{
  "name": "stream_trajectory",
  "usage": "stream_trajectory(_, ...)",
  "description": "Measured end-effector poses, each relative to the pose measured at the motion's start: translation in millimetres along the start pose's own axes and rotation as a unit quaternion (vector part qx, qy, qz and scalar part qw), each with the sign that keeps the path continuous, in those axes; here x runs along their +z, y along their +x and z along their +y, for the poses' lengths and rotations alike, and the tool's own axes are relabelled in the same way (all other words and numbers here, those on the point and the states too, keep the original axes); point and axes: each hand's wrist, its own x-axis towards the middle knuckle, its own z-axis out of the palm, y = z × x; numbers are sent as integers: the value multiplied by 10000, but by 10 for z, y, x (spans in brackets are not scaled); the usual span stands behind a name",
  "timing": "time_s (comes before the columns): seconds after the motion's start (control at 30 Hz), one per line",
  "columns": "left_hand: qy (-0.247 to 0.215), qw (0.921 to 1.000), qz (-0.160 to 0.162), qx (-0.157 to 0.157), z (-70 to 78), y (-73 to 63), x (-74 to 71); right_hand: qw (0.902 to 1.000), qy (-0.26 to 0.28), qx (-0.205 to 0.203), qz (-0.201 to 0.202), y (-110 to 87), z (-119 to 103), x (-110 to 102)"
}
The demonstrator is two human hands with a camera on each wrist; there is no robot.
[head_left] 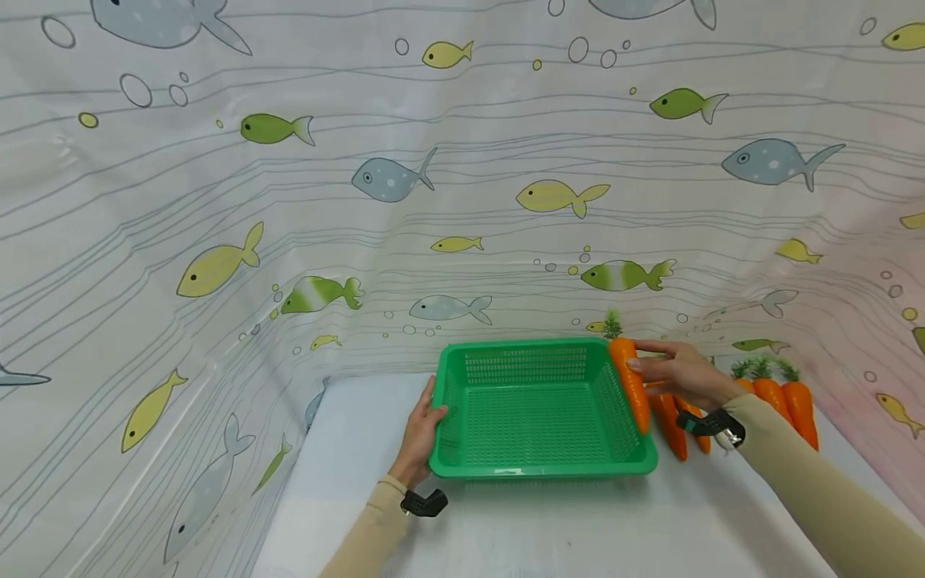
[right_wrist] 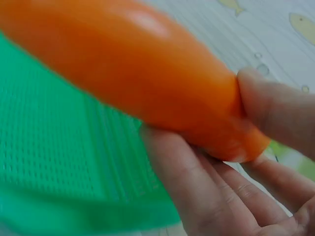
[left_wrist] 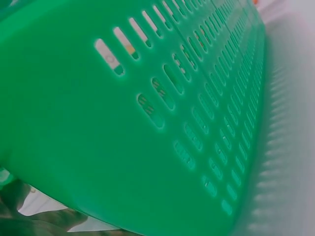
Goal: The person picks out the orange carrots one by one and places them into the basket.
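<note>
A green plastic basket (head_left: 527,470) with slotted walls sits on the white table, its inside bare. My left hand (head_left: 419,437) grips its left side, thumb at the rim and fingers along the outer wall. In the left wrist view the basket's wall (left_wrist: 123,162) fills most of the picture, with fingers at the lower left corner. My right hand (head_left: 675,373) holds an orange carrot (head_left: 630,385) with a green leafy top over the basket's right rim. Seen from the right wrist, thumb and fingers pinch the carrot (right_wrist: 147,64) near its thick end.
Two carrots (head_left: 670,425) lie beside the basket's right side, partly under my right hand. Farther right lie several more carrots (head_left: 798,405) with green tops, partly behind my forearm. A white curtain (head_left: 491,281) printed with fish hangs behind and at both sides of the table.
</note>
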Motion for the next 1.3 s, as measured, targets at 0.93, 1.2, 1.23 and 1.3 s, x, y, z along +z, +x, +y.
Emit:
stream_trajectory(0.93,400,9989,-104,220,-52,26,-32,9920,966,32,-811,729,-49,844)
stream_trajectory(1.2,660,9974,-159,259,-43,53,-24,9917,1024,220,-740,941,84,1076)
stream_trajectory(1.23,648,9975,-153,250,-46,56,-18,9914,1044,239,-750,965,104,1112)
stream_trajectory(1.3,629,9976,-140,239,-53,60,-2,9908,1065,222,-809,1009,151,1185)
